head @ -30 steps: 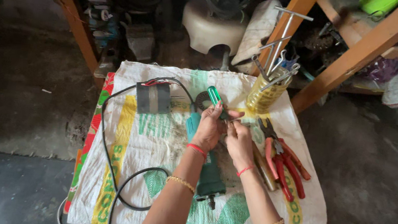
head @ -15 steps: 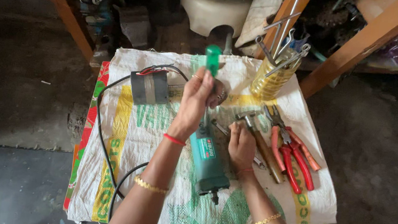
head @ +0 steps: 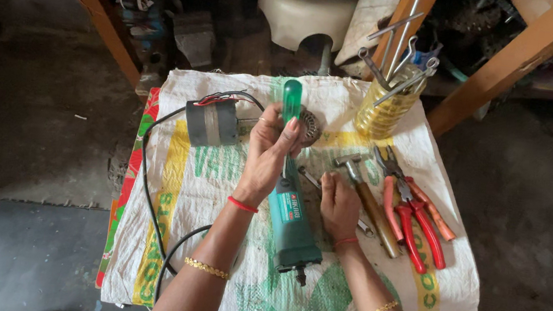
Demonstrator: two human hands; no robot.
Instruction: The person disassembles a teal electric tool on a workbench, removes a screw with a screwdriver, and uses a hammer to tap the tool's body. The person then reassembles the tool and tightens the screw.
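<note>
A: What are the hands on?

B: The left hand (head: 268,158) is wrapped around a green-handled screwdriver (head: 290,104), held upright with the handle sticking up above the fingers. Its shaft runs down toward the front end of a teal angle grinder (head: 292,224) lying on the white woven sack (head: 216,190). The right hand (head: 339,205) lies flat just beside the grinder's body, fingers together, gripping nothing; whether it touches the casing I cannot tell.

A: How far along does the work look?

B: I judge it well into taking the grinder apart. A grey motor part with red and black wires (head: 212,123) sits apart at the upper left, and a round toothed piece (head: 308,126) lies behind the screwdriver. The teal housing is still in one piece, so more remains to be opened.

A: And nearby?

B: A hammer (head: 366,195) and red-handled pliers (head: 415,225) lie to the right, a yellowish jar holding spanners (head: 384,105) stands at the sack's far edge, and a black cable (head: 149,192) loops along the left.
</note>
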